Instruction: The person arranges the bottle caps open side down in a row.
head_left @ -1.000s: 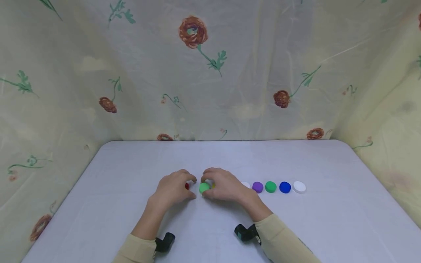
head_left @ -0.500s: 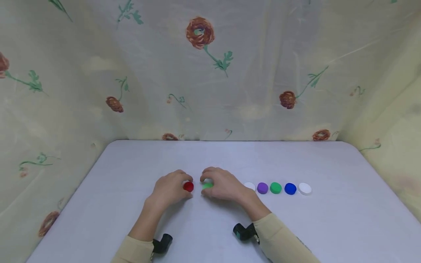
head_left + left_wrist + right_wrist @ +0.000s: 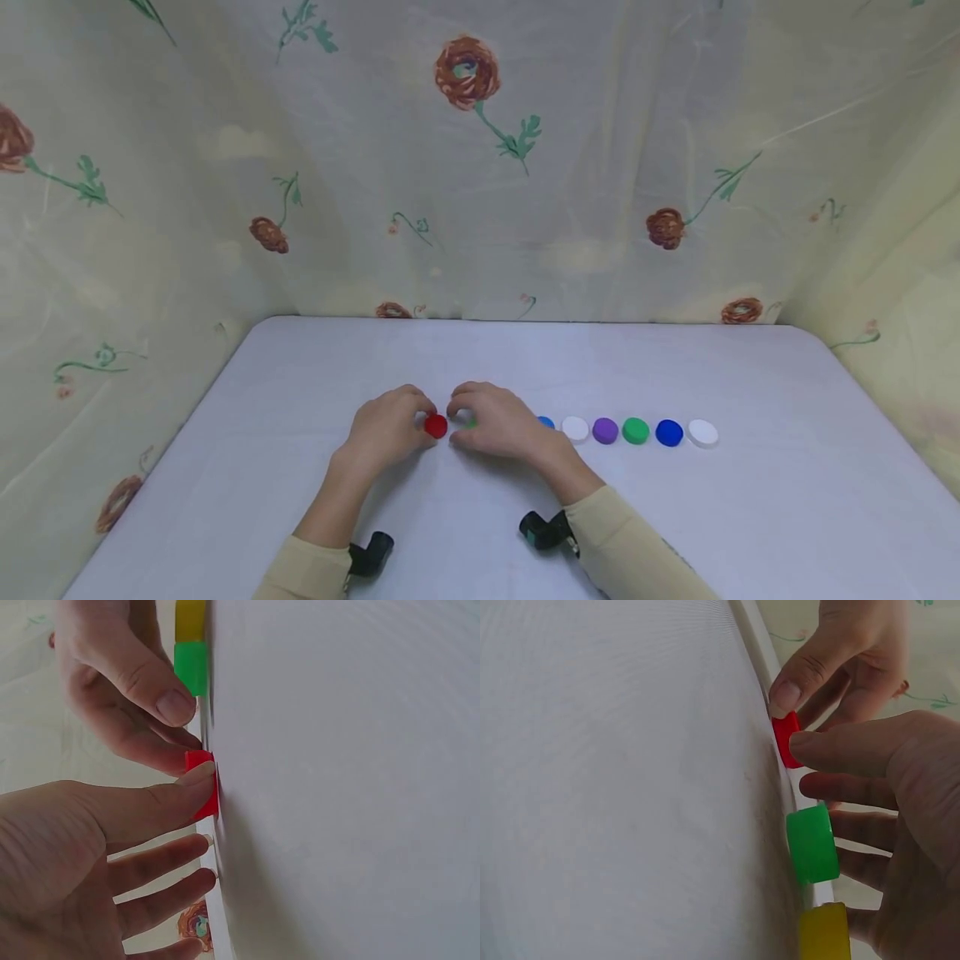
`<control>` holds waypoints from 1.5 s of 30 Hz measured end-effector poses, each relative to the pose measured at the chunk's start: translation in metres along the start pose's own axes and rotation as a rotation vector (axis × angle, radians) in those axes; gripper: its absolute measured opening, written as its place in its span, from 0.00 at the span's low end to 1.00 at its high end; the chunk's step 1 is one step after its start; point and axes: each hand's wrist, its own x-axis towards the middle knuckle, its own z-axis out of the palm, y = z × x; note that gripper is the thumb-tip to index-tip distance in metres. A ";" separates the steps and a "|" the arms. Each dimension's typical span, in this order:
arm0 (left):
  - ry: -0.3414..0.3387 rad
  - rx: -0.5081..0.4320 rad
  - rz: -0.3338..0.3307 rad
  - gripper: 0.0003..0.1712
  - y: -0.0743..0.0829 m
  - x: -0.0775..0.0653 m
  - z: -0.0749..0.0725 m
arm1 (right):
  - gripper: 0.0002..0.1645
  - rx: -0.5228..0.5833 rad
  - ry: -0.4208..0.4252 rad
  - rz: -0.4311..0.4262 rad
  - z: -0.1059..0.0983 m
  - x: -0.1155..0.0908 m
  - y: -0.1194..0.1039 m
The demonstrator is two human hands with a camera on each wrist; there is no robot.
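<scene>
A red bottle cap (image 3: 436,427) lies on the white table at the fingertips of my left hand (image 3: 386,425). That hand pinches it, thumb on the near side, as the left wrist view shows. My right hand (image 3: 498,421) arches just to the right, thumb and fingers apart. Its thumb overlaps the red cap (image 3: 785,742) in the right wrist view. Under the right palm a light green cap (image 3: 811,844) stands beside the fingers, not gripped, with a yellow cap (image 3: 825,934) after it. Seen from above, the right hand covers most of the green cap and all of the yellow one.
Rightward runs a row of caps: light blue (image 3: 546,422), white (image 3: 576,429), purple (image 3: 605,431), green (image 3: 636,431), dark blue (image 3: 669,432) and white (image 3: 703,433). Behind the table (image 3: 480,358) hangs a flowered curtain (image 3: 570,167). Black wrist cameras sit at both sleeves.
Both hands have shifted left against the table. The right hand has passed from the green cap toward the red one. The red cap now shows fully at the left fingertips. The head view has turned slightly left.
</scene>
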 end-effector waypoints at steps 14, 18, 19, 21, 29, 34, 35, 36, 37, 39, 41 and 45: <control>0.025 0.043 0.028 0.14 0.003 -0.001 -0.003 | 0.14 -0.077 0.052 -0.018 0.006 0.000 -0.007; 0.023 0.036 0.032 0.14 0.004 -0.002 -0.004 | 0.14 -0.066 0.054 -0.020 0.004 0.000 -0.007; 0.024 0.030 0.033 0.14 0.005 -0.002 -0.005 | 0.14 -0.058 0.052 -0.015 0.004 0.000 -0.007; 0.024 0.018 0.034 0.15 0.006 -0.002 -0.007 | 0.14 -0.044 0.051 -0.008 0.002 0.000 -0.007; 0.056 0.006 0.068 0.15 0.010 -0.003 -0.010 | 0.14 -0.016 0.076 -0.023 0.001 0.001 -0.005; 0.062 0.009 0.081 0.15 0.010 -0.002 -0.009 | 0.14 0.009 0.079 -0.008 0.000 -0.001 -0.006; 0.062 0.010 0.083 0.15 0.010 -0.002 -0.009 | 0.14 0.015 0.078 -0.005 0.000 -0.002 -0.006; 0.060 0.008 0.083 0.15 0.011 -0.002 -0.009 | 0.14 0.018 0.076 -0.004 -0.001 -0.002 -0.006; 0.059 0.008 0.085 0.15 0.011 -0.001 -0.009 | 0.13 0.024 0.075 -0.005 -0.001 -0.002 -0.006; 0.056 0.005 0.084 0.15 0.012 -0.001 -0.008 | 0.12 0.033 0.073 -0.004 -0.002 -0.002 -0.006; 0.055 0.003 0.086 0.15 0.012 -0.001 -0.009 | 0.12 0.064 0.072 0.003 -0.003 -0.002 -0.007; 0.069 0.006 0.095 0.12 0.013 0.000 -0.010 | 0.14 0.147 0.074 0.026 -0.003 -0.002 -0.007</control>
